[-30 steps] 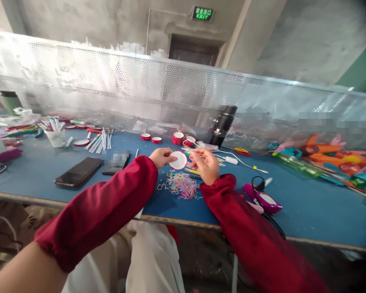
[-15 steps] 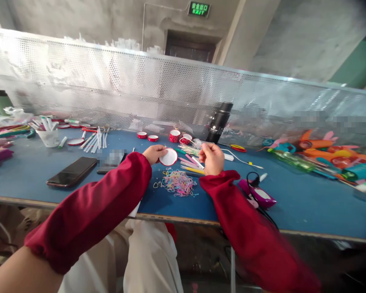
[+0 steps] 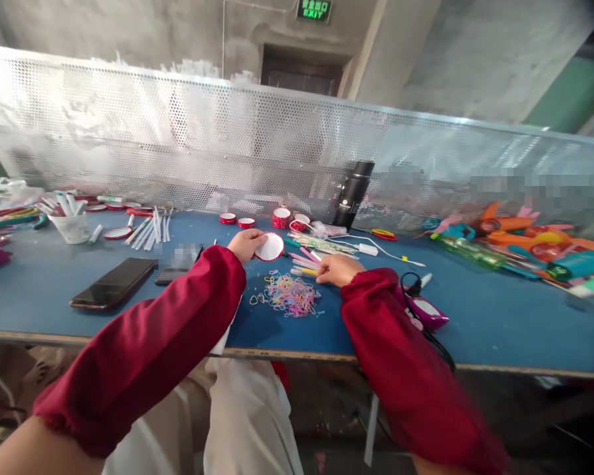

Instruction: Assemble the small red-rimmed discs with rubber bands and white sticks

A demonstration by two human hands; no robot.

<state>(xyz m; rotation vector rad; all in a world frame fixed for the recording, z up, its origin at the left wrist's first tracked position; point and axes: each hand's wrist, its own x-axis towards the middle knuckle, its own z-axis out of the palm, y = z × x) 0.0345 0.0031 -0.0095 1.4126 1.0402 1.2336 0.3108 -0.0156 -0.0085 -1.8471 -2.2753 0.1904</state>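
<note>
My left hand (image 3: 247, 245) holds a round white disc with a red rim (image 3: 270, 247) by its left edge, white face toward me, above the table. Over on the right, my right hand (image 3: 339, 269) is low at the near end of a bunch of pens (image 3: 304, 264), fingers bent together. Whatever they grip, if anything, is hidden. Just below both hands lies a loose heap of small, pastel-coloured loops and clips (image 3: 293, 295). Dark red sleeves cover my forearms.
Small red round boxes (image 3: 281, 218) and a black cylinder (image 3: 354, 194) stand toward the perforated screen (image 3: 202, 145). Phone (image 3: 113, 282), cup of markers (image 3: 70, 227) and white sticks (image 3: 151, 231) lie left. To the right are a purple device (image 3: 428, 311), white cable and colourful toys (image 3: 539, 244).
My right hand has come down from a raised pinch to the pens on the table. My left hand still holds the disc, shifted slightly in view. The whole view has shifted a little.
</note>
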